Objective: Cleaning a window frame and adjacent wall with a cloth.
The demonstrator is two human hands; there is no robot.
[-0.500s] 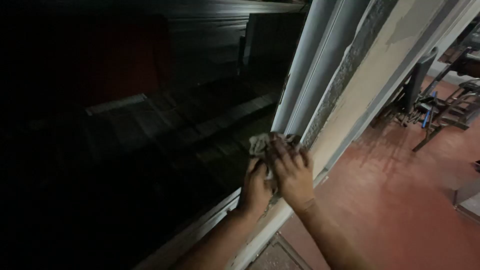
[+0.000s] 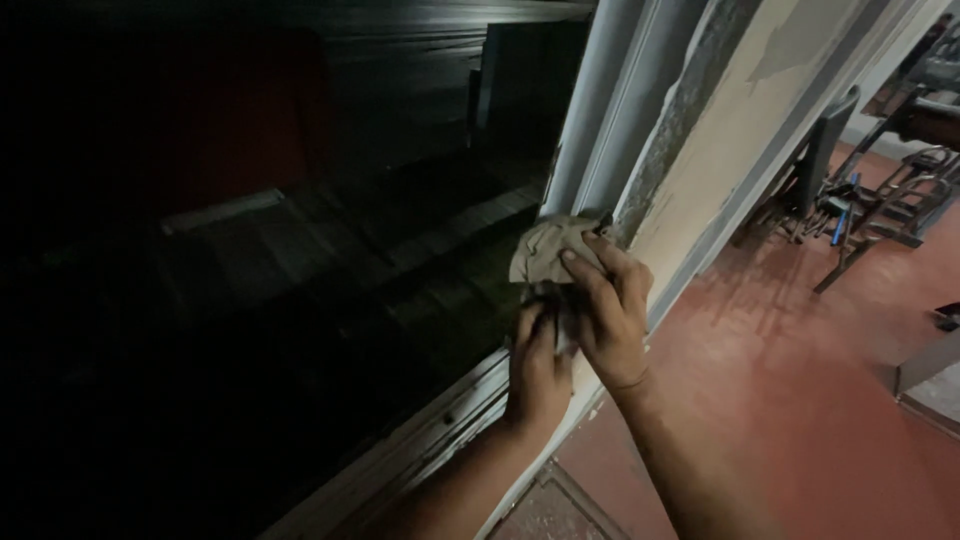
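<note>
Nearest to me, my two forearms come up from the bottom edge and meet at the window frame. My left hand (image 2: pixel 537 365) sits lower, fingers curled shut around the dark hanging tail of the cloth (image 2: pixel 548 250), right against the frame's bottom rail (image 2: pixel 430 440). My right hand (image 2: pixel 610 310) is just above and to the right of it, fingers bent and pressing the crumpled tan bunch of the same cloth onto the pale upright frame post (image 2: pixel 600 120), so both hands are gripping the one rag and touching each other. The cloth rests where the post meets the dark glass pane (image 2: pixel 300 270), about mid-scene. Left of the hands the glass is nearly black, with faint reflections of slats across it. Just right of the post runs a strip of wall with peeling cream paint (image 2: pixel 740 110). Below and to the right stretches a red floor (image 2: pixel 800 400). Farther off at the upper right, well apart from my hands, stands a cluster of metal-legged furniture (image 2: pixel 880 210), too dim to make out in detail.
</note>
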